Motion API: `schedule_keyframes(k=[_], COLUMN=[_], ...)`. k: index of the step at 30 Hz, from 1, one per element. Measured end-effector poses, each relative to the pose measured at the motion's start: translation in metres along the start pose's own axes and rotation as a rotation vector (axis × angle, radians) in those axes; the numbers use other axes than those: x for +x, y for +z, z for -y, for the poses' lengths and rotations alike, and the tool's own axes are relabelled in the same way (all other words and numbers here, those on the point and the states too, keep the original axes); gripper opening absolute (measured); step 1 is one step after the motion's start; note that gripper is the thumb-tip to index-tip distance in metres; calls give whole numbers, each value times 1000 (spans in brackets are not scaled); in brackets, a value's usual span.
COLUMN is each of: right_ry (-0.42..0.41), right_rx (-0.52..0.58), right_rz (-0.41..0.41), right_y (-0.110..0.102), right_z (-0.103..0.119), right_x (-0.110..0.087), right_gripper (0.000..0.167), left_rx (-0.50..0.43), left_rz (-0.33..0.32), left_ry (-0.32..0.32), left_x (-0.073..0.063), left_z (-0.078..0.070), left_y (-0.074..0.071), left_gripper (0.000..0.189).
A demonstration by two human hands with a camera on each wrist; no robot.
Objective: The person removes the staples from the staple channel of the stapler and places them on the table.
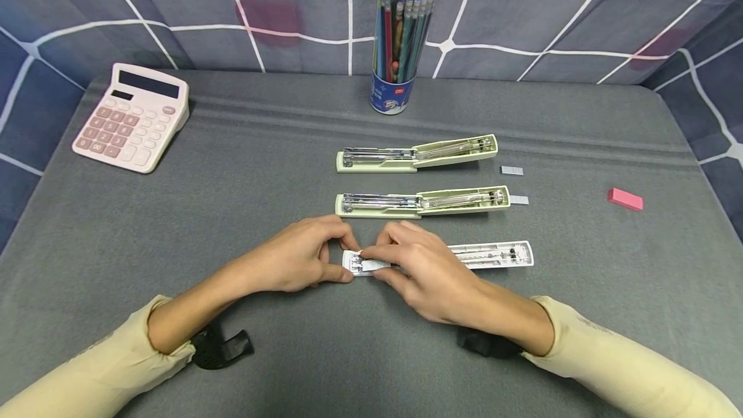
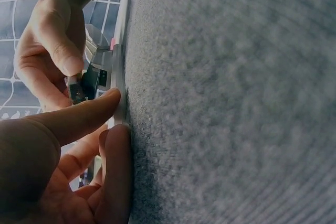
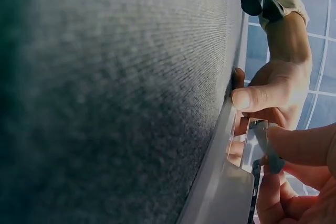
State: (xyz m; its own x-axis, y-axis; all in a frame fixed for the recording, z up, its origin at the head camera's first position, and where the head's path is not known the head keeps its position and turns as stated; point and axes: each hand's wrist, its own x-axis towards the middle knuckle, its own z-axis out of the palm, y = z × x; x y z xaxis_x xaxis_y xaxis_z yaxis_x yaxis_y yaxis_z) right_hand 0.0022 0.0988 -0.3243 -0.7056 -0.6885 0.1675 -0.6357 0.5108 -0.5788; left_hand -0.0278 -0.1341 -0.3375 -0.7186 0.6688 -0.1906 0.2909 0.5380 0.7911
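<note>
A white stapler (image 1: 493, 255) lies opened out flat in front of me, its cover folded back to the right. My left hand (image 1: 304, 253) grips the stapler's left end between thumb and fingers. Over the stapler's metal magazine, my right hand (image 1: 426, 273) pinches a small strip of staples (image 1: 375, 265). The right wrist view shows that strip (image 3: 275, 158) tilted beside the magazine, between the right thumb and fingers. My right hand hides the middle of the stapler in the head view.
Behind lie two opened green staplers, a nearer one (image 1: 377, 205) and a farther one (image 1: 377, 159). Staple strips (image 1: 512, 171) and a pink eraser (image 1: 625, 199) lie to the right. A pencil tub (image 1: 391, 92) stands at the back, a pink calculator (image 1: 133, 118) back left.
</note>
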Motion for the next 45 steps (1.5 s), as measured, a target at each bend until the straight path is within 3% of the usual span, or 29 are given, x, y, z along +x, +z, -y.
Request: schedule_keyframes(k=[9, 18, 26, 31, 34, 40, 45], right_ry=[23, 34, 93, 99, 105, 207, 240], right_rx=[76, 45, -4, 21, 17, -54, -43], right_rz=[-54, -96, -148, -175, -187, -220, -209], right_y=[-14, -53, -80, -93, -99, -104, -105], right_z=[-4, -14, -25, -37, -43, -59, -79], right_x=[-14, -28, -49, -65, -74, -89, -98], right_gripper=[23, 21, 32, 42, 47, 44, 34], left_rx=[7, 16, 14, 1, -7, -31, 65], left_rz=[-4, -13, -10, -4, -5, -5, -11], left_ry=[0, 1, 9, 5, -3, -16, -15], left_x=[1, 1, 1, 0, -1, -2, -4], left_z=[0, 0, 0, 0, 0, -2, -6], left_y=[1, 2, 2, 2, 1, 1, 0], left_gripper=[25, 25, 24, 24, 24, 25, 26])
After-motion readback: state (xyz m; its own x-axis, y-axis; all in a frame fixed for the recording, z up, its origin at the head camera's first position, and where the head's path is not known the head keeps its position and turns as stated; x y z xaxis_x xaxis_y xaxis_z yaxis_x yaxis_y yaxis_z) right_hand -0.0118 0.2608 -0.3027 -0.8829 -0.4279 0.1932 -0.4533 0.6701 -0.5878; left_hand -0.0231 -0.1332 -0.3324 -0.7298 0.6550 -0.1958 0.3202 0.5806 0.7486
